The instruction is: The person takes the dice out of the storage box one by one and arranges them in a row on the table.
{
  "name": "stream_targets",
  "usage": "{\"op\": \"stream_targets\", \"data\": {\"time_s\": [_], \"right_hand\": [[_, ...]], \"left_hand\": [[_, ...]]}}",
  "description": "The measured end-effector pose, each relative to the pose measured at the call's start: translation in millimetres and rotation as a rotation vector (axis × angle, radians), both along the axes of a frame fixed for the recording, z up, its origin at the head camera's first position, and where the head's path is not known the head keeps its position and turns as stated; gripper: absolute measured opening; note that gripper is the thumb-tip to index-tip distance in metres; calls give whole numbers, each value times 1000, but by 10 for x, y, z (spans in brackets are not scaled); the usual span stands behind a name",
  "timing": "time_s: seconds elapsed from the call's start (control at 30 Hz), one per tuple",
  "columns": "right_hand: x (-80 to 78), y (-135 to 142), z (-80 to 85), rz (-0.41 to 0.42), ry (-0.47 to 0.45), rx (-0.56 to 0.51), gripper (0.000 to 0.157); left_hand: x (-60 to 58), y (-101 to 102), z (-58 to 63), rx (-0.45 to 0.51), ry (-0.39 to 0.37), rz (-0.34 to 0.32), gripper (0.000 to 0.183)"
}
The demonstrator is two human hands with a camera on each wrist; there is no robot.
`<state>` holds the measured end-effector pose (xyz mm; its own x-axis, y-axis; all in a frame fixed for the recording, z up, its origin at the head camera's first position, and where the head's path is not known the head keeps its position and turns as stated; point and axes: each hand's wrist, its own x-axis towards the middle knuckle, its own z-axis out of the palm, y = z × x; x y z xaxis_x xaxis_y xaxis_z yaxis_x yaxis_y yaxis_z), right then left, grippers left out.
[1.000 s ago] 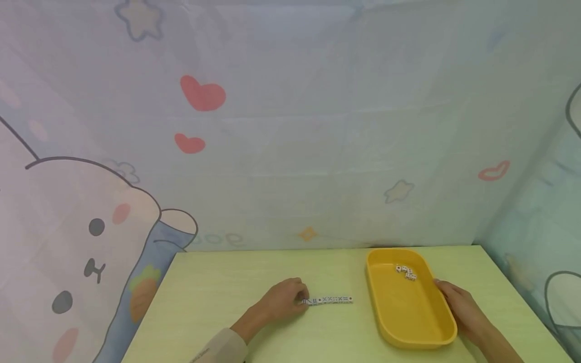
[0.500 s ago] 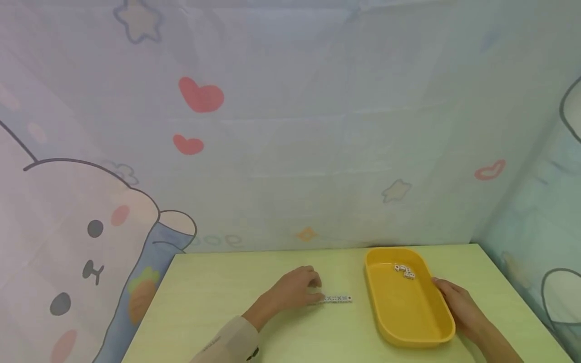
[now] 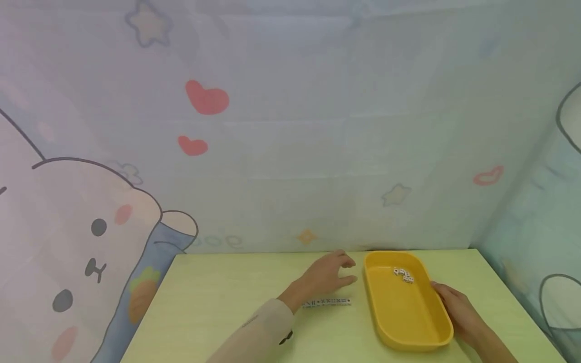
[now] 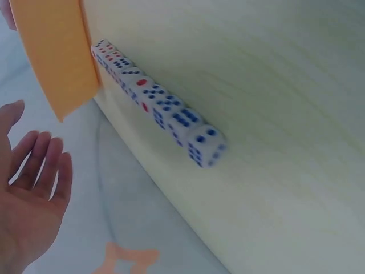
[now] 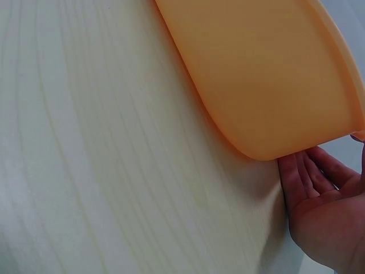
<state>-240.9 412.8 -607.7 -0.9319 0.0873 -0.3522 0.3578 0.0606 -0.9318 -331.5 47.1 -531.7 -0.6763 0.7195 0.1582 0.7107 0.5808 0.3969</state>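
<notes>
My left hand (image 3: 327, 275) hangs over the table between a row of dice and a yellow tray (image 3: 404, 317). Its fingers are spread apart and loosely bent, and the left wrist view shows nothing in the palm (image 4: 34, 211). White dice (image 3: 329, 302) with blue and red pips lie end to end in a straight line, just below that hand; the sleeve may cover the left end. At the tray's right side, my right hand (image 3: 460, 310) holds the edge, its fingers (image 5: 308, 177) under the rim. Several more dice (image 3: 406, 277) sit loosely clustered in the tray's far part.
The pale green table (image 3: 231, 287) extends to both sides of the hands. A printed cloth (image 3: 290, 151) with hearts, stars and a cartoon animal hangs directly behind its back edge, and another stretch of cloth (image 3: 554, 227) closes the right side.
My left hand has left the dice row, moving right and away toward the tray, its fingers spreading. The row is more exposed now. My right hand stays at the tray's edge.
</notes>
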Motion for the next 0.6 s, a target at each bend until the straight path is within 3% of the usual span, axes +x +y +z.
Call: {"op": "stream_targets", "data": {"time_s": [0.17, 0.43, 0.6], "right_hand": [[-13, 12, -4, 1, 4, 9, 80], [32, -18, -41, -16, -31, -16, 80], [-2, -9, 17, -13, -20, 2, 80]], "left_hand": [[-110, 309, 1, 54, 80, 6, 36], [-136, 770, -44, -26, 121, 13, 43], [-163, 979, -6, -63, 70, 18, 47]]}}
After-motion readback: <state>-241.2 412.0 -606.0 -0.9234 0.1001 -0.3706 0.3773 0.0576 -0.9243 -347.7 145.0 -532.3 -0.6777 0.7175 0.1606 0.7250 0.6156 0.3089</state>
